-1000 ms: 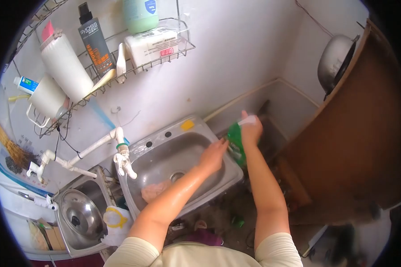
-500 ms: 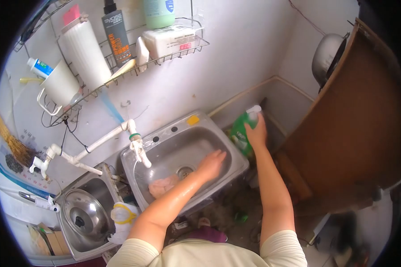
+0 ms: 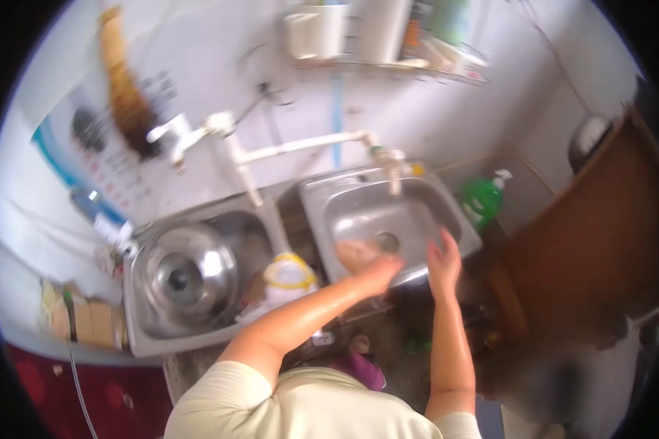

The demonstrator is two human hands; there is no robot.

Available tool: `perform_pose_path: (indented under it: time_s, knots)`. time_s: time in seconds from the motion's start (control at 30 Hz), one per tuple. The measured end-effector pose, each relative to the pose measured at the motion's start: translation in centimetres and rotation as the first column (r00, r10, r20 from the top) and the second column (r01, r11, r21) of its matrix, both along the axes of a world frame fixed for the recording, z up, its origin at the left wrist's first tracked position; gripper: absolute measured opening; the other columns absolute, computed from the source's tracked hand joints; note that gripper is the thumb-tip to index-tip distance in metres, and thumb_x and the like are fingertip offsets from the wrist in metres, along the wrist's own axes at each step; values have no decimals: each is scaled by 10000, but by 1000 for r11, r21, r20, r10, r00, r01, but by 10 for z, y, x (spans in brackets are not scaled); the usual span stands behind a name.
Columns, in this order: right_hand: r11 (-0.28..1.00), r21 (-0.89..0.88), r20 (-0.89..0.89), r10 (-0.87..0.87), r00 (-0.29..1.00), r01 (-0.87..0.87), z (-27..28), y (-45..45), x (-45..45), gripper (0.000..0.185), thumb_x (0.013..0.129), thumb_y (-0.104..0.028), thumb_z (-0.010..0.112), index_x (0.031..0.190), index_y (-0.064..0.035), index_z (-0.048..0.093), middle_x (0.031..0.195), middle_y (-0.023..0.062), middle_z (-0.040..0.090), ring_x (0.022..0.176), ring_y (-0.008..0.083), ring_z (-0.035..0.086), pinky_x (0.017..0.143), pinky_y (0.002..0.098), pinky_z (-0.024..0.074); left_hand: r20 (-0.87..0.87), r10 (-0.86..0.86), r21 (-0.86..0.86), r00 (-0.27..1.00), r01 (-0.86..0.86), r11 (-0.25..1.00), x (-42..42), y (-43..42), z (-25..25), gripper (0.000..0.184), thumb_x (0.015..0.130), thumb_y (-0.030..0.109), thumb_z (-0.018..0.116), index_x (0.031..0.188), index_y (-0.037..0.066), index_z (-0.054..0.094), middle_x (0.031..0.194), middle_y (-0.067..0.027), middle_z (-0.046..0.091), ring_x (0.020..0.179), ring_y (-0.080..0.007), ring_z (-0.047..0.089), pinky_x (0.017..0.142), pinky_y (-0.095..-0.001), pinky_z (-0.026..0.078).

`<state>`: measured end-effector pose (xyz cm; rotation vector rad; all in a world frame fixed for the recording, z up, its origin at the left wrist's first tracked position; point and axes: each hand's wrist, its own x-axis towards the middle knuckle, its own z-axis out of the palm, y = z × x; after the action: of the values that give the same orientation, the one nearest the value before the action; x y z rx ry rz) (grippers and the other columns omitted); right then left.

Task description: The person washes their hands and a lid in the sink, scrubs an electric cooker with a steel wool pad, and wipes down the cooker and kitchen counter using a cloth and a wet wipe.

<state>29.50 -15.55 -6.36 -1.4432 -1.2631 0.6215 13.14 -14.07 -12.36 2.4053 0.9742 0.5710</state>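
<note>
Although it is blurred, the bundle [image 3: 354, 254] looks pinkish.

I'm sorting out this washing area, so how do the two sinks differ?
The left sink holds a shiny round metal lid; the right sink holds a pinkish item. The right sink's drain shows; the left sink's drain is out of sight. Both look like grey metal basins.
</note>
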Motion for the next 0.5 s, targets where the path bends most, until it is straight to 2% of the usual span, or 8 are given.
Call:
perform_pose_path:
  time_s: [0.03,0.07,0.2,0.23,0.27,0.33,0.43,0.5]
  knots:
    - [993,12,-118,119,986,-118,-23,-22,-49,442,766,69,599,1186,14,472,1101,152,562,913,196,612,783,274,501,28,98,-151,995,-93,984,-43,-29,9,485,660,-97,473,1137,-19,506,1131,-222,525,1030,-385,511,870,-421,431]
    - [985,54,-161,173,972,-166,-23,-36,-78,437,745,53,644,1152,31,486,1017,149,602,899,183,611,766,272,505,78,188,-101,979,-180,978,-63,-39,-7,402,661,-90,479,1053,-25,540,1016,-218,563,970,-389,535,813,-429,446]
    - [946,-49,-109,315,943,-322,-8,-76,-170,297,733,16,686,1002,49,566,882,117,636,809,152,626,744,249,506,223,355,-85,908,-345,935,-144,-87,9,171,680,-51,515,838,-1,557,861,-202,592,840,-381,568,686,-438,447]
    - [938,-30,-202,331,922,-344,-13,-80,-188,233,729,6,697,935,41,593,859,99,642,784,137,626,725,244,508,238,391,-78,889,-384,920,-162,-100,15,126,684,-41,524,798,5,553,827,-197,596,806,-380,574,659,-440,445]
    - [929,-37,-188,354,916,-367,-12,-85,-204,222,723,-7,709,910,38,599,838,86,647,769,129,625,713,241,509,356,389,22,850,-424,906,-176,-106,6,84,691,-13,546,766,25,550,746,-172,588,732,-362,579,609,-435,442]
    - [912,-30,-241,391,888,-409,-5,-96,-235,163,714,-42,715,844,8,628,804,54,649,732,107,598,685,236,484,266,511,-79,817,-510,857,-208,-126,18,58,698,32,580,753,44,569,688,-147,574,697,-337,582,576,-424,442]
    - [861,-19,-237,489,839,-508,-2,-105,-273,159,723,-32,715,848,9,625,794,52,648,728,99,602,678,225,489,281,607,127,744,-655,745,-242,-146,21,63,693,89,623,722,51,582,704,-130,593,685,-313,590,578,-409,451]
    - [822,13,-283,549,786,-569,-6,-110,-294,145,737,-24,709,846,14,621,798,56,649,722,97,606,672,221,496,299,687,98,663,-737,669,-258,-165,29,85,686,116,644,708,52,592,698,-122,595,667,-312,589,579,-402,455]
